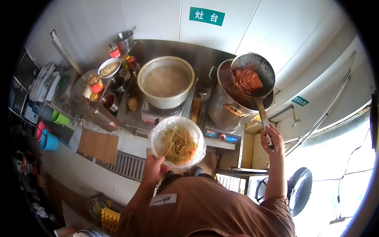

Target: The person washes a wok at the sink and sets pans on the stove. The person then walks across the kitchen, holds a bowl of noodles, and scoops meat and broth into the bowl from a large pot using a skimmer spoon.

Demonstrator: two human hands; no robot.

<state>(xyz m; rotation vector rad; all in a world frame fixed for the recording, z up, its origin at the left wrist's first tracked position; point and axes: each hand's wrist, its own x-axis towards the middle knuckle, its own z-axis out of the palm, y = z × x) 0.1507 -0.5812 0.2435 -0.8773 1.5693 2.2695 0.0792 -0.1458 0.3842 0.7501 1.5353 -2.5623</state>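
My left hand [153, 169] grips the near-left rim of a bowl [156, 143] lined with clear plastic film. Thin yellowish-green shreds [179, 144] lie in it, with some orange-red at the lower right. My right hand [272, 138] is closed round the long handle of a round mesh strainer [265, 66]. The strainer is tilted above a tall steel stockpot [217, 108] and holds a clump of red, wet-looking food [246, 80]. Dark red liquid shows in the stockpot below. The bowl is held in front of the stove, left of the stockpot.
A wide pot [164, 102] of cloudy liquid stands on a burner at the middle. Left of it are a white bowl [108, 68], a red-labelled jar [94, 83] and metal containers [110, 102]. A dark round fan-like object [300, 189] is at the lower right.
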